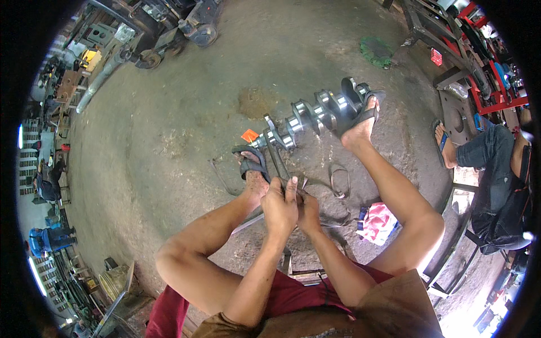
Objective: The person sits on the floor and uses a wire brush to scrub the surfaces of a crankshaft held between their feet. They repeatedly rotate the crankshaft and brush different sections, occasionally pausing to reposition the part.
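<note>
A shiny metal crankshaft [297, 119] lies aslant on the floor in front of me, with my sandalled feet at its two ends. A dark strap [275, 158] runs from a journal near its left end back toward my hands. My left hand [280, 207] is closed round the strap's near part, thumb up. Close against it, my right hand [307, 213] is closed too, its fingers partly hidden behind the left; it seems to grip the same strap. Just past my left foot lies an orange scrap [249, 135].
A loose strap loop [340, 181] and a pink-and-white cloth [376, 223] lie between my legs. At right, another person's leg [479, 153] is near a metal frame [445, 73]. Machinery [194, 25] stands far left; people [51, 239] are at the left edge.
</note>
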A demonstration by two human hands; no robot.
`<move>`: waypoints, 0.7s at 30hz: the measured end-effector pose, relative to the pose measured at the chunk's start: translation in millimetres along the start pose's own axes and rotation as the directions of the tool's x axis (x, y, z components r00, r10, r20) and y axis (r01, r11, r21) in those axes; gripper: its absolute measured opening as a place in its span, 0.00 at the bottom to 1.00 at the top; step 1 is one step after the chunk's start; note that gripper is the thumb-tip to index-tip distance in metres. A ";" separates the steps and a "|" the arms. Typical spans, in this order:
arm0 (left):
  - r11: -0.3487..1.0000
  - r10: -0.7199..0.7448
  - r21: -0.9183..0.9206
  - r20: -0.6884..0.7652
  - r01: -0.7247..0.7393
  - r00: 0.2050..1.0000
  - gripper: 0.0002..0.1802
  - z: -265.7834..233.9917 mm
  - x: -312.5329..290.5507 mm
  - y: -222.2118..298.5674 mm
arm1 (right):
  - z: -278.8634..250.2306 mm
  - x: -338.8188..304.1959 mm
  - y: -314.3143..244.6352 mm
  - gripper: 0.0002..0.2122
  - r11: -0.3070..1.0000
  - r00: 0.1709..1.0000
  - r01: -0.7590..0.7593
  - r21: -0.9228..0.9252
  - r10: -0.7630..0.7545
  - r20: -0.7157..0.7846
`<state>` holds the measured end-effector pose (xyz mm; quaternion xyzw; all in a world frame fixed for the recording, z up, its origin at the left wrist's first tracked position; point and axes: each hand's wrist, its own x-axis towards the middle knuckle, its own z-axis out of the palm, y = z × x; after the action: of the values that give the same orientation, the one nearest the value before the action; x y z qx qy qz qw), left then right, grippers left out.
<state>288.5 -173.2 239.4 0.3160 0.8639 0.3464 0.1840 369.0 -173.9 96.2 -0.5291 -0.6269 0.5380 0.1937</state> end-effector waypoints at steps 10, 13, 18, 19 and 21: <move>0.989 -0.076 -0.124 0.028 0.079 0.997 0.20 64.3 33.0 -65.5 | -62.5 -66.3 -48.7 0.13 0.991 0.997 -0.073 -0.113 0.069 -0.033; 0.970 -0.106 -0.216 0.035 0.111 0.994 0.19 78.7 48.4 -76.9 | -82.5 -83.9 -60.0 0.13 0.992 0.997 -0.067 -0.110 0.064 -0.032; 0.995 -0.096 -0.043 -0.046 0.094 0.994 0.18 106.6 66.2 -99.9 | -111.0 -111.0 -66.4 0.14 0.963 0.967 -0.226 -0.144 0.240 0.084; 0.995 -0.091 -0.046 -0.043 0.089 0.995 0.19 113.3 72.9 -106.0 | -115.2 -117.3 -63.7 0.13 0.963 0.968 -0.226 -0.147 0.239 0.080; 0.998 0.003 -0.062 -0.105 -0.010 0.994 0.21 120.2 92.4 -116.2 | -121.0 -135.2 -56.1 0.13 0.962 0.967 -0.231 -0.147 0.243 0.073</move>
<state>236.8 -118.1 64.0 0.2945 0.8601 0.3897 0.1471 491.2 -227.1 231.6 -0.5876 -0.6028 0.5362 0.0624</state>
